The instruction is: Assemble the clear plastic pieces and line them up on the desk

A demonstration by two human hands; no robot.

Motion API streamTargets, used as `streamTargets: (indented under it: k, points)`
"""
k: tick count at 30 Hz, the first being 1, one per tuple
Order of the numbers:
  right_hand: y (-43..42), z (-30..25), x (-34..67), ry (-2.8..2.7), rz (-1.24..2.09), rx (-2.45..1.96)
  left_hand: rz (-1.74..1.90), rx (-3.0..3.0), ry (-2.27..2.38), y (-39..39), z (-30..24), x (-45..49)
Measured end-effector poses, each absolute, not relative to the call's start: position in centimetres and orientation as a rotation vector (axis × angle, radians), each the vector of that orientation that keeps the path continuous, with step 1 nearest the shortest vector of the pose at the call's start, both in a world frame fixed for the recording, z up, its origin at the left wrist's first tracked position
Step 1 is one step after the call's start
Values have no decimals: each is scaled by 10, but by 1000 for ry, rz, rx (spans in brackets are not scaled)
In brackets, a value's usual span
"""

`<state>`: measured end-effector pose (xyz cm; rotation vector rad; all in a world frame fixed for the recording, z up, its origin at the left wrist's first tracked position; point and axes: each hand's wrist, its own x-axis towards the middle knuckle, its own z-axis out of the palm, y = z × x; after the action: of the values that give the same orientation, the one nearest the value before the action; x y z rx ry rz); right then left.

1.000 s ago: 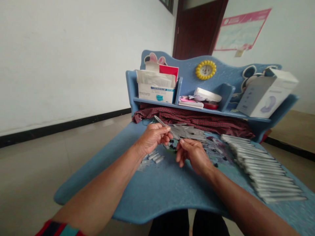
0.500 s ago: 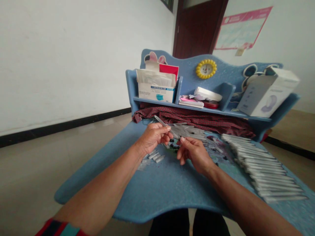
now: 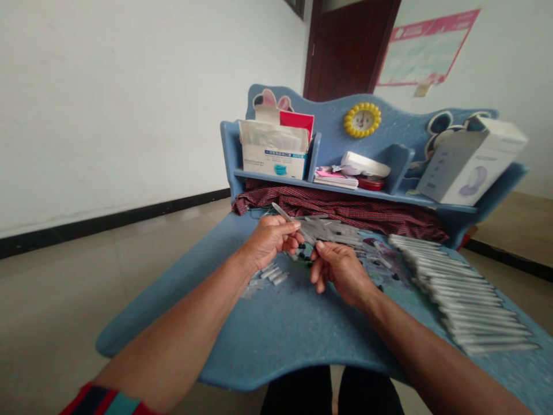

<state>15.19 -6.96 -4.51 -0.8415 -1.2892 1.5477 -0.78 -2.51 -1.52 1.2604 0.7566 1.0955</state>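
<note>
My left hand (image 3: 271,239) is closed around a slim translucent tube (image 3: 280,211), which looks like a pen barrel and slants up to the left. At its lower end, thumb and fingertips of my right hand (image 3: 341,268) are pinched together; whether they hold the tube or a small dark piece on it is too small to tell. Behind both hands lies a loose pile of similar clear tubes (image 3: 341,231). Small black pieces (image 3: 380,287) are scattered close by. Below my left hand rest several short clear pieces (image 3: 276,274).
A row of whitish tubes (image 3: 470,300) lies stacked along the right of the blue desk (image 3: 276,340). Red checked cloth (image 3: 367,211) runs beneath the shelf. On the shelf stand a mask box (image 3: 272,161), a paper stack (image 3: 334,180) and a white box (image 3: 479,161).
Almost nothing differs. My right fingertips have shifted very slightly at the tube's lower end, while my left hand keeps its hold.
</note>
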Motion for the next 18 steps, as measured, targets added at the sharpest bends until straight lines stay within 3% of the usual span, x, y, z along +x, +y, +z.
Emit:
streamTargets:
  k: [18]
  points:
    - [-64, -36, 167, -1420, 1473, -948, 1075, 999, 836, -20, -16, -7]
